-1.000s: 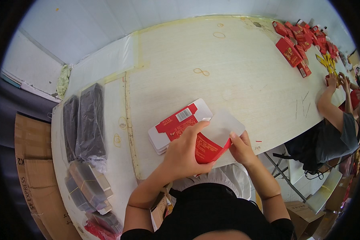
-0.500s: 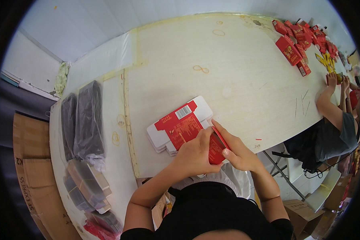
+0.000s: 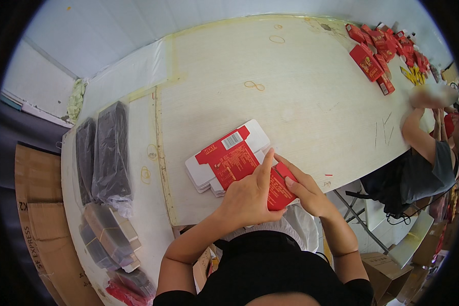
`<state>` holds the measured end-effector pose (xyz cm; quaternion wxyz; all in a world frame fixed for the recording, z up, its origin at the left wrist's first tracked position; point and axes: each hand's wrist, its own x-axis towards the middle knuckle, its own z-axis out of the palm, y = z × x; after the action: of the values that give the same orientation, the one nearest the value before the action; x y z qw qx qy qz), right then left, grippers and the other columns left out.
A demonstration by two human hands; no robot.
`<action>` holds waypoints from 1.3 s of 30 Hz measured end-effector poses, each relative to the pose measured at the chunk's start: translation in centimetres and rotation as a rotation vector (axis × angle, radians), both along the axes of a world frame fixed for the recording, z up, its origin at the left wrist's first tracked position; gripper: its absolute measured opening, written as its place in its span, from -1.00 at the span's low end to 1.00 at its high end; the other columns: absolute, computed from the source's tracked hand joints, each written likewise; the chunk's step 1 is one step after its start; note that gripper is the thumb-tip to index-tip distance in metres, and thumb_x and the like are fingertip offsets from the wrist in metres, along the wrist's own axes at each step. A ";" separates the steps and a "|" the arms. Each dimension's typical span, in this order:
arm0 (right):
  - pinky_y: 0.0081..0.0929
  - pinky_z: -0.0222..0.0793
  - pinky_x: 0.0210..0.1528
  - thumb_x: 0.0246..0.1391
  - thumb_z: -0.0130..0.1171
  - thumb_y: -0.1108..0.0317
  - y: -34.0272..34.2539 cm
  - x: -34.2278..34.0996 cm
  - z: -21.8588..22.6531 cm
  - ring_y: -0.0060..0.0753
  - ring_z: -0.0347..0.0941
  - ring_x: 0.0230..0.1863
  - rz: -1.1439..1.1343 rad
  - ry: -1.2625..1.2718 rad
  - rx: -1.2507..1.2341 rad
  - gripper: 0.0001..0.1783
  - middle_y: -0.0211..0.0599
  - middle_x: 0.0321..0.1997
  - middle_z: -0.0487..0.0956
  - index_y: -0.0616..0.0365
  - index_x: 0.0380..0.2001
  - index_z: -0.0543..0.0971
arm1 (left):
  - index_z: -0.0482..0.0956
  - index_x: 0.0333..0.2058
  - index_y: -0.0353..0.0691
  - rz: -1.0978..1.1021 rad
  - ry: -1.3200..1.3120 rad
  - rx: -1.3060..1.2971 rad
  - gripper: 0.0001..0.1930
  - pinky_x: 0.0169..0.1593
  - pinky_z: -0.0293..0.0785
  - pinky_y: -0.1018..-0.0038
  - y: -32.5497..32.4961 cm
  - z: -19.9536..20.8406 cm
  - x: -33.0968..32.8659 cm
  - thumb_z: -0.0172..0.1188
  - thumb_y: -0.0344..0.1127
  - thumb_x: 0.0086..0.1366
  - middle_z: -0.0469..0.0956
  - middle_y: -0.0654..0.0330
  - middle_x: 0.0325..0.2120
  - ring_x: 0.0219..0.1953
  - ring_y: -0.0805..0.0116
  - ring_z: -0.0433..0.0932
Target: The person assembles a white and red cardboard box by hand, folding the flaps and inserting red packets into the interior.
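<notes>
Close to the table's front edge, my two hands hold a small red carton (image 3: pixel 279 189) with pale printing on it. My left hand (image 3: pixel 246 198) grips its left side, the thumb along the lower edge and the index finger stretched up past the carton. On the other side, my right hand (image 3: pixel 310 195) clasps it, its thumb pressing on the red face near the top. Beneath and left of my hands lies a stack of flat red-and-white carton blanks (image 3: pixel 239 162), a barcode showing on the top one. My left hand covers part of the stack.
Dark bundles in clear plastic (image 3: pixel 112 153) lie at left, with banded clear sleeves (image 3: pixel 107 232) nearer me. Red cartons (image 3: pixel 367 62) are heaped at the far right beside yellow pieces (image 3: pixel 412 75). A co-worker's arm (image 3: pixel 418 130) reaches over the right edge. Brown cardboard (image 3: pixel 51 219) stands far left.
The carton has turned so its printed red face shows more. My left index finger has lifted and straightened. The co-worker's hands have shifted and are smeared now.
</notes>
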<state>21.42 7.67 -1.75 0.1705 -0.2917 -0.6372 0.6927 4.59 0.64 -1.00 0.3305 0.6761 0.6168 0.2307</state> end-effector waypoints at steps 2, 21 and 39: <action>-0.44 0.08 0.22 0.26 -0.24 0.31 0.0 0.0 0.1 -0.24 0.30 0.14 0.006 0.003 -0.026 -0.41 0.05 0.13 0.40 0.25 0.31 0.02 | -0.26 0.27 -0.44 0.002 0.007 -0.016 0.21 -0.16 0.49 0.26 -0.1 0.0 0.0 0.39 -0.04 -0.18 0.37 -0.33 -0.06 -0.16 -0.09 0.53; -0.34 -0.01 0.29 0.23 -0.25 -0.05 -0.5 -1.0 -3.2 -0.16 0.13 0.29 -0.061 0.199 -0.053 -0.27 -0.01 0.25 0.22 0.28 0.29 0.08 | -0.20 0.25 -0.45 0.193 0.157 0.063 0.18 -0.23 0.52 0.25 -0.2 -0.8 2.2 0.39 -0.13 -0.23 0.36 -0.14 -0.11 -0.19 0.00 0.53; -0.41 0.16 0.22 0.21 -0.08 0.23 2.9 2.7 -4.9 -0.31 0.30 0.15 -0.311 0.224 -0.094 -0.48 -0.15 0.12 0.41 0.23 0.20 0.29 | -0.17 0.27 -0.37 0.181 0.042 0.248 0.24 0.15 0.20 0.09 0.9 -1.3 -1.0 0.45 0.09 -0.22 0.01 -0.26 0.16 0.20 -0.16 0.10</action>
<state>24.13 10.62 -6.69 0.3314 -0.3156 -0.5284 0.7151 3.57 1.58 -2.33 0.2094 0.6581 0.6488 0.3196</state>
